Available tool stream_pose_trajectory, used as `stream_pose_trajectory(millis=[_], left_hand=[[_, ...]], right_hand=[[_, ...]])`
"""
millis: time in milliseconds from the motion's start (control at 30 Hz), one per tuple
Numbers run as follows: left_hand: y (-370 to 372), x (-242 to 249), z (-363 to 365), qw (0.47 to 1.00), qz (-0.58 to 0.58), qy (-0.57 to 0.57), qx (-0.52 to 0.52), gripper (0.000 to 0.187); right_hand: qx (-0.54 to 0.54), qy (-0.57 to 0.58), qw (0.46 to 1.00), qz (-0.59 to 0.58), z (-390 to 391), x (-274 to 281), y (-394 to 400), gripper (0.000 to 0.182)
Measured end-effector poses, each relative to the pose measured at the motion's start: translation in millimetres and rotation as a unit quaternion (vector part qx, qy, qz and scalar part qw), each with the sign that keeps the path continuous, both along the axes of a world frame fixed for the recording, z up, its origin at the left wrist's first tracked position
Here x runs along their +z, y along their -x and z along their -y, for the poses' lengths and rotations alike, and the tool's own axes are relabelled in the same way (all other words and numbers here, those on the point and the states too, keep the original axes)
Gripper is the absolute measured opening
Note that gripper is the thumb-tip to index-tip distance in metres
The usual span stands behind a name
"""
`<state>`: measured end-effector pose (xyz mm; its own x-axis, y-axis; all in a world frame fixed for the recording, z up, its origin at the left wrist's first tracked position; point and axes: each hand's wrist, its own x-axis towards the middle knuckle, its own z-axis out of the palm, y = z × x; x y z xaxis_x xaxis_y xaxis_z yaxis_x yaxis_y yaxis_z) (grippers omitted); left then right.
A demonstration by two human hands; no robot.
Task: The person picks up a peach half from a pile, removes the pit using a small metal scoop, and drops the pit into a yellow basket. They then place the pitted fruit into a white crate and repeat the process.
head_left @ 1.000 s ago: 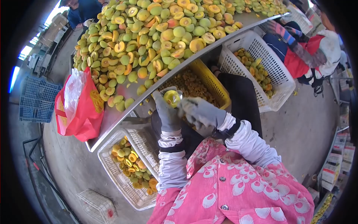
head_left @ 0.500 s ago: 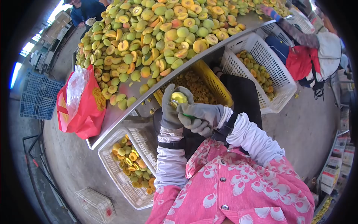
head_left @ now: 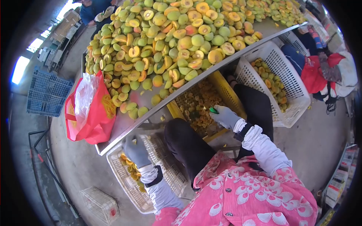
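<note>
Halved fruit (head_left: 184,43) heaped on tabletop (head_left: 122,124); right grip (head_left: 225,117) closed round green-handled tool (head_left: 213,110) over yellow crate (head_left: 227,88), tool tip hard to make out. Left grip (head_left: 136,151) over white basket (head_left: 166,158), fingers unclear, can't tell how open or if holding anything. Fruit green to orange, many cut faces up.

a red bag (head_left: 98,122) holds clear plastic (head_left: 85,97), with blue crates (head_left: 49,92) to its left.

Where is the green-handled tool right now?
In the head view, the green-handled tool is right of centre, held in the right hand over the yellow crate.
</note>
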<state>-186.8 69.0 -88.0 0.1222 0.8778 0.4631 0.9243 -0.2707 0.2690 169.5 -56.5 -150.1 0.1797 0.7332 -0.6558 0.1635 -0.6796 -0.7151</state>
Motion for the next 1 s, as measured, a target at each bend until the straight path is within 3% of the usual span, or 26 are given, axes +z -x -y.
stream_pose_trajectory(millis=[67, 100, 167, 233, 300, 333, 400, 533, 567, 600, 633, 667, 733, 767, 800, 833, 867, 933, 1000], left_hand=[[4.0, 1.6, -12.3, 0.999, 0.049, 0.005, -0.022, 0.021], [-6.1, 11.4, -21.5, 0.993, 0.107, 0.006, -0.048, 0.021], [-63.3, 26.1, -48.4, 0.948, 0.245, 0.17, -0.109, 0.024], [-113.5, 2.0, -93.7, 0.942, 0.197, 0.191, -0.194, 0.038], [-150.7, -31.0, -146.8, 0.968, -0.03, 0.062, -0.239, 0.05], [-168.9, -28.4, -161.6, 0.967, -0.031, 0.063, -0.246, 0.05], [-197.5, -22.8, -178.3, 0.945, -0.206, 0.209, -0.145, 0.057], [-189.0, -39.4, -185.8, 0.938, -0.22, 0.228, -0.141, 0.05], [-170.9, -63.6, -200.1, 0.941, -0.016, 0.285, -0.183, 0.046], [-160.4, -75.0, -205.3, 0.899, 0.187, 0.33, -0.219, 0.041], [-154.1, -39.8, -184.6, 0.786, 0.373, 0.463, -0.167, 0.044], [-150.0, -9.9, -152.7, 0.786, 0.371, 0.465, -0.166, 0.044], [-153.7, 26.7, -83.8, 0.537, 0.675, 0.436, -0.257, 0.03], [-155.4, 22.9, -65.6, 0.537, 0.675, 0.435, -0.256, 0.03], [-157.6, 18.0, -50.0, 0.706, 0.544, 0.3, -0.339, 0.033], [-161.6, 21.4, -33.3, 0.825, 0.376, 0.144, -0.398, 0.039], [-160.2, 28.1, -18.0, 0.824, 0.378, 0.143, -0.397, 0.039], [-168.1, 70.7, 12.2, 0.607, 0.602, 0.396, -0.335, 0.055], [-174.6, 68.3, 24.0, 0.613, 0.627, 0.383, -0.29, 0.061]], right_hand=[[0.039, -0.173, 0.976, 0.127, -6.3, -22.2, 9.4, 0.037], [0.043, -0.17, 0.977, 0.123, -8.2, -25.6, 14.1, 0.037], [0.088, -0.187, 0.95, 0.232, -14.2, -27.5, 20.5, 0.039], [0.066, -0.135, 0.959, 0.242, -14.9, -8.2, 18.0, 0.037], [0.0, -0.077, 0.973, 0.215, -9.7, -6.9, 13.3, 0.034], [-0.006, -0.075, 0.974, 0.215, -6.6, -11.4, 11.1, 0.034], [-0.012, -0.17, 0.953, 0.251, -1.9, -13.5, 6.2, 0.03], [-0.002, -0.283, 0.943, 0.173, -11.3, 7.1, 13.8, 0.025], [-0.007, -0.248, 0.963, 0.108, -14.7, 33.0, 19.7, 0.031], [-0.013, -0.21, 0.977, 0.043, -17.1, 56.5, 25.4, 0.038], [-0.026, -0.143, 0.987, -0.068, -18.9, 73.0, 30.2, 0.039], [-0.027, -0.142, 0.987, -0.07, -18.1, 92.6, 35.7, 0.039], [-0.038, -0.178, 0.973, -0.145, -17.2, 122.5, 45.7, 0.038], [-0.037, -0.178, 0.973, -0.145, -18.0, 124.6, 50.7, 0.038], [-0.01, -0.233, 0.969, -0.078, -18.1, 126.4, 54.9, 0.038], [0.018, -0.285, 0.958, -0.008, -16.7, 128.1, 58.9, 0.039], [0.02, -0.284, 0.959, -0.006, -15.1, 123.4, 63.8, 0.039], [0.005, -0.435, 0.885, 0.166, -14.0, 111.6, 69.4, 0.028], [-0.004, -0.43, 0.888, 0.162, -7.1, 113.4, 70.4, 0.034]])
